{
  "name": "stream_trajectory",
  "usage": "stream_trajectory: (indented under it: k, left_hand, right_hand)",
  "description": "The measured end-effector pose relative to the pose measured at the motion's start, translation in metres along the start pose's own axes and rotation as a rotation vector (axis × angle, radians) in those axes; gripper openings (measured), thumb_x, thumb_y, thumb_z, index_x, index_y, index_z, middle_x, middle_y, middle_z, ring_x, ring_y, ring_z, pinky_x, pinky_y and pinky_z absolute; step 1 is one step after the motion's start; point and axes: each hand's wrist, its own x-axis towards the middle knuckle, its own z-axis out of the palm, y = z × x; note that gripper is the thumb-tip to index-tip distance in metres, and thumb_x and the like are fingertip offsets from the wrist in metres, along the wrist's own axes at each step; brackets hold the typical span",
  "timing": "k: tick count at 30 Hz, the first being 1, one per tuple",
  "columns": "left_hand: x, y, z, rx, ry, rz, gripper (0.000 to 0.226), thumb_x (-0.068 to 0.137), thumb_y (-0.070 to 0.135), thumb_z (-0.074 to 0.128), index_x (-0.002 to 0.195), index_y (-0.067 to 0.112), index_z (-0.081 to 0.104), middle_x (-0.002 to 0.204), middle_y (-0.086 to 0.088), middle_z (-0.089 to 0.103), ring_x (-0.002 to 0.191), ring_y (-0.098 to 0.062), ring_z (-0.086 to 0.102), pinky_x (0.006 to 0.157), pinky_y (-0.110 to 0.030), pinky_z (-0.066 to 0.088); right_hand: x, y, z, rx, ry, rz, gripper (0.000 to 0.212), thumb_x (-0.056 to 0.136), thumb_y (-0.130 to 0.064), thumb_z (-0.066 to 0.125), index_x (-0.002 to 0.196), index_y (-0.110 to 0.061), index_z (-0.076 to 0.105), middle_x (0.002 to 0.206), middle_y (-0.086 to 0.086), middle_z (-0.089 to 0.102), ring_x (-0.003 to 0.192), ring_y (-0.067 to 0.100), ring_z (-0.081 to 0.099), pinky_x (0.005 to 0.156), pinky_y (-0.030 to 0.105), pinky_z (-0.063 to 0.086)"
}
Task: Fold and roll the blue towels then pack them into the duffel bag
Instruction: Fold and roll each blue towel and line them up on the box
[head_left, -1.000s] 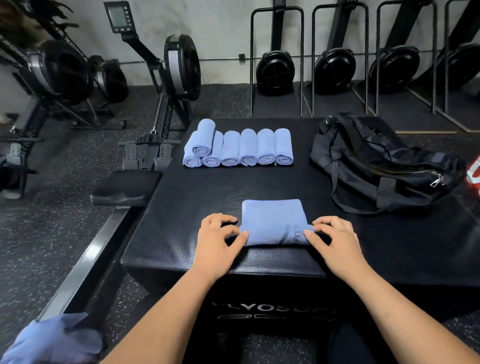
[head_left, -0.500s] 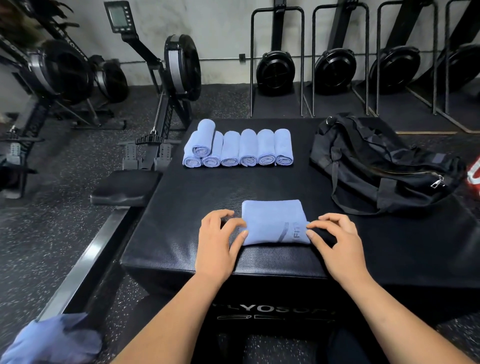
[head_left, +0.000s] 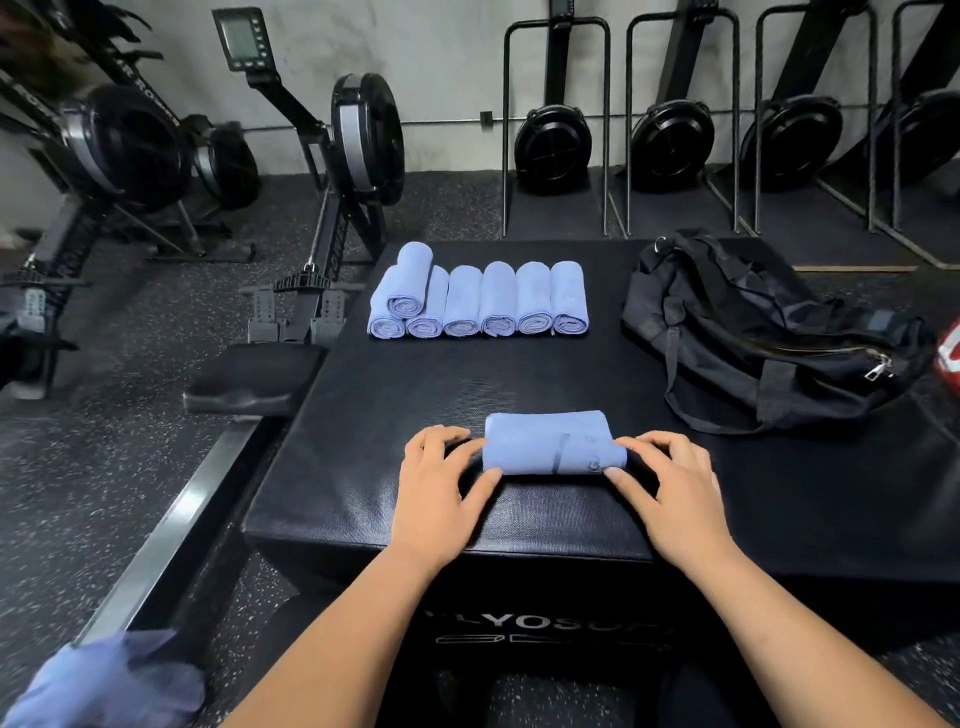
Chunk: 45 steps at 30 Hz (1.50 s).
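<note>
**Head view.** A partly rolled blue towel (head_left: 550, 444) lay near the front edge of the counter (head_left: 519, 384), with its unrolled flap lying flat on the far side. The left hand (head_left: 441, 483) and the right hand (head_left: 670, 488) each pinched one end of the roll, fingers curled over the top and thumbs at the near side. A row of finished rolls (head_left: 478, 301) sat at the back left of the counter, with one roll stacked on top at its left end. The black duffel bag (head_left: 753, 332) lay slumped at the right, well apart from the hands.

**Probable faults from this position:**
- Unequal push from the two hands would skew the roll into a cone, leaving one end to telescope out.
- A slack core would let the finished roll spring open on release (soft cloth holds no crease).
- The stacked roll sat close to the counter's left edge, and a jolt could send it off.
- The bag's zip looked mostly closed, so packing one-handed might spill a roll.

Loose blue cloth (head_left: 104, 680) lay at lower left, below the counter.
</note>
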Motion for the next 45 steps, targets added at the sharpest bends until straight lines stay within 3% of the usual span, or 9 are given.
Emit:
stream_trajectory:
  k: [5, 9, 14, 19, 26, 36, 39, 42, 45]
  left_hand:
    - [-0.001, -0.004, 0.001, -0.076, -0.004, -0.027, 0.046, 0.098, 0.062, 0.053, 0.108, 0.025, 0.078, 0.132, 0.015, 0.056, 0.139, -0.014, 0.035, 0.116, -0.039, 0.035]
    - [0.001, -0.004, 0.0, -0.127, -0.009, -0.067, 0.043, 0.092, 0.066, 0.055, 0.089, 0.03, 0.078, 0.126, 0.019, 0.059, 0.137, -0.012, 0.034, 0.116, -0.035, 0.032]
    - [0.016, 0.004, -0.003, -0.094, 0.007, -0.236, 0.03, 0.084, 0.068, 0.069, 0.073, 0.04, 0.075, 0.109, 0.02, 0.063, 0.127, -0.013, 0.042, 0.109, -0.024, 0.03]
    - [0.029, 0.016, -0.015, 0.034, 0.024, -0.262, 0.029, 0.079, 0.069, 0.069, 0.088, 0.042, 0.066, 0.104, 0.017, 0.059, 0.119, -0.017, 0.041, 0.099, -0.023, 0.031]
    - [0.038, 0.043, -0.028, 0.231, -0.019, -0.296, 0.029, 0.087, 0.065, 0.067, 0.092, 0.037, 0.06, 0.102, 0.007, 0.051, 0.104, -0.022, 0.046, 0.088, -0.036, 0.044]
    - [0.024, 0.07, -0.034, -0.11, -0.129, -0.499, 0.029, 0.092, 0.046, 0.064, 0.078, 0.021, 0.066, 0.078, 0.009, 0.07, 0.08, -0.019, 0.067, 0.074, -0.031, 0.053]
    - [0.022, 0.073, -0.027, -0.211, -0.241, -0.56, 0.024, 0.091, 0.037, 0.068, 0.076, 0.018, 0.063, 0.072, 0.007, 0.063, 0.072, -0.018, 0.06, 0.077, -0.033, 0.055]
    - [0.021, 0.072, -0.021, -0.384, -0.296, -0.61, 0.023, 0.082, 0.041, 0.073, 0.092, 0.023, 0.063, 0.08, 0.006, 0.069, 0.08, -0.022, 0.072, 0.088, -0.045, 0.062]
    - [0.022, 0.068, -0.016, -0.531, -0.31, -0.64, 0.073, 0.063, 0.053, 0.072, 0.129, 0.026, 0.059, 0.103, -0.002, 0.075, 0.085, -0.022, 0.074, 0.09, -0.044, 0.062]
  right_hand:
    - [0.002, 0.003, -0.005, 0.097, -0.059, 0.011, 0.051, 0.087, -0.075, 0.046, 0.114, -0.041, 0.073, 0.123, -0.023, 0.054, 0.126, 0.011, 0.038, 0.106, 0.043, 0.034]
    - [0.004, 0.001, -0.01, 0.149, -0.106, 0.035, 0.024, 0.09, -0.066, 0.057, 0.095, -0.046, 0.069, 0.121, -0.026, 0.057, 0.126, 0.008, 0.037, 0.109, 0.042, 0.032]
    - [0.017, -0.012, -0.01, 0.096, -0.125, 0.135, 0.024, 0.094, -0.064, 0.061, 0.085, -0.043, 0.07, 0.113, -0.022, 0.059, 0.121, 0.015, 0.041, 0.102, 0.042, 0.035]
    - [0.034, -0.017, -0.012, 0.159, -0.158, -0.024, 0.028, 0.101, -0.045, 0.06, 0.128, -0.05, 0.064, 0.118, -0.015, 0.066, 0.117, 0.022, 0.056, 0.106, 0.045, 0.044]
    - [0.038, -0.031, -0.026, 0.144, -0.277, -0.072, 0.023, 0.105, -0.04, 0.057, 0.121, -0.041, 0.074, 0.124, -0.023, 0.072, 0.116, 0.011, 0.064, 0.105, 0.032, 0.045]
    - [0.024, -0.055, -0.032, 0.134, -0.275, 0.109, 0.011, 0.094, -0.05, 0.067, 0.085, -0.052, 0.074, 0.097, -0.025, 0.074, 0.099, 0.008, 0.067, 0.086, 0.028, 0.05]
    - [0.017, -0.07, -0.029, 0.12, -0.302, 0.131, 0.016, 0.096, -0.049, 0.064, 0.107, -0.046, 0.076, 0.106, -0.018, 0.074, 0.107, 0.013, 0.067, 0.088, 0.028, 0.049]
    - [0.01, -0.08, -0.022, 0.058, -0.336, 0.121, 0.039, 0.099, -0.051, 0.058, 0.137, -0.044, 0.063, 0.123, -0.008, 0.072, 0.114, 0.019, 0.065, 0.098, 0.033, 0.05]
    - [0.003, -0.087, -0.015, 0.075, -0.392, 0.121, 0.042, 0.101, -0.046, 0.056, 0.143, -0.041, 0.059, 0.13, -0.006, 0.069, 0.116, 0.018, 0.063, 0.1, 0.033, 0.049]
